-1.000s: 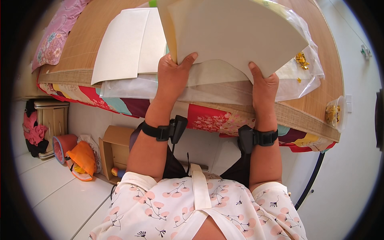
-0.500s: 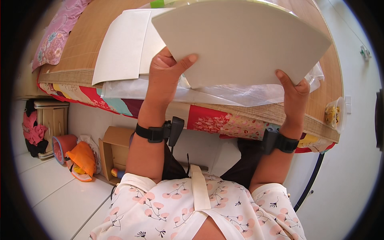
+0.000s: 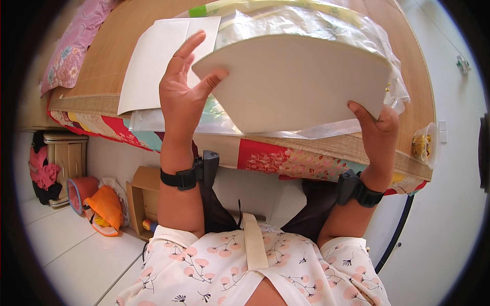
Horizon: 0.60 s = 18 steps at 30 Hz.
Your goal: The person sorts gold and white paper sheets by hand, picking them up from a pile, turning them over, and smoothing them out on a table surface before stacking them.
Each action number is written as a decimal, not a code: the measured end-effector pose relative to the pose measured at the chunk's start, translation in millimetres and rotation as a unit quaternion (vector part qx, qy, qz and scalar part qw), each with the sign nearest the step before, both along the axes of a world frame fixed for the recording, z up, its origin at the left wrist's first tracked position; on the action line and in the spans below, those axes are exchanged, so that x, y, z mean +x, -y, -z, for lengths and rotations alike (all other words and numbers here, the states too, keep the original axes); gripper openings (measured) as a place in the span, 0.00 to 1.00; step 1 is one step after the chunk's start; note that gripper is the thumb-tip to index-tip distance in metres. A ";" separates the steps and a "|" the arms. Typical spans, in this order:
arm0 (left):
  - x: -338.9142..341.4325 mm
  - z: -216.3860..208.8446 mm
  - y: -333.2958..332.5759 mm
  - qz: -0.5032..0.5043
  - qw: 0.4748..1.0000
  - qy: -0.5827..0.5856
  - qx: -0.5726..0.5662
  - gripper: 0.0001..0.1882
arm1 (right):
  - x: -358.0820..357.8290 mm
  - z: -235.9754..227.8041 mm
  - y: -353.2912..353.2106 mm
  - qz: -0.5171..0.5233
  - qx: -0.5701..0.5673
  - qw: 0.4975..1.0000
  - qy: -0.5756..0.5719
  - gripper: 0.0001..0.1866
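A stiff off-white sheet (image 3: pixel 301 86) is tilted up over the front part of the covered bed-like surface. My right hand (image 3: pixel 376 125) grips it by its lower right corner, thumb on the near face. At the sheet's left side my left hand (image 3: pixel 184 92) is open, fingers spread upward, its thumb tip overlapping the edge. Whether that thumb touches the sheet I cannot tell. Clear plastic bagging (image 3: pixel 301 23) lies behind and under the sheet. To the left rest more off-white sheets (image 3: pixel 153 66), overlapping each other.
A clear tub of small yellowish pieces (image 3: pixel 424 145) stands at the right front corner of the mat-topped surface (image 3: pixel 97 66). Pink floral cloth (image 3: pixel 69 61) lies far left. Below on the floor are a cardboard box (image 3: pixel 143 191), an orange bag (image 3: pixel 108 204) and a reddish bin (image 3: pixel 81 191).
The sheet has come down and toward me, uncovering the plastic behind it. My left hand has loosened its grip and moved left, fingers spreading. My right hand still holds the corner.
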<state>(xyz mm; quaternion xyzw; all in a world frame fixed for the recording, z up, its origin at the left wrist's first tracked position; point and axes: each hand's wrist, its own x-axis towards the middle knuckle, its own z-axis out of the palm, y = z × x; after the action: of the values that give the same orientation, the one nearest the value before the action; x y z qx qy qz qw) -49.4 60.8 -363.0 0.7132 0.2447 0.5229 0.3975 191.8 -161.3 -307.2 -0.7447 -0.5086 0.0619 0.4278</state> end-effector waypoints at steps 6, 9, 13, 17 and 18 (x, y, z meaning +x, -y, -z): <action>-1.4 -26.8 19.9 -0.005 0.991 -0.107 0.074 0.30 | -18.7 -16.1 -7.9 -0.086 0.007 0.994 0.068 0.11; -8.4 -34.2 26.6 0.017 0.991 -0.135 -0.010 0.20 | -22.3 -17.6 -10.7 -0.093 0.023 0.991 0.088 0.11; -13.3 -37.6 26.9 0.032 0.987 -0.131 -0.090 0.12 | -23.2 -14.2 -10.4 -0.064 0.024 0.995 0.074 0.12; -10.3 -32.2 26.5 0.020 0.989 -0.087 -0.117 0.11 | -16.4 3.0 -12.5 -0.023 0.117 0.986 -0.116 0.19; -7.7 -30.2 26.3 0.012 0.991 -0.058 -0.123 0.11 | -12.1 11.2 -14.4 -0.039 0.203 0.946 -0.251 0.22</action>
<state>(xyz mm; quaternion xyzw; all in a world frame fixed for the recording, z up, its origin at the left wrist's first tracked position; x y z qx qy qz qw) -57.2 34.5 -332.8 0.6914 0.3208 0.4415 0.4734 179.7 -146.8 -318.4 -0.5818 -0.4148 0.1587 0.6813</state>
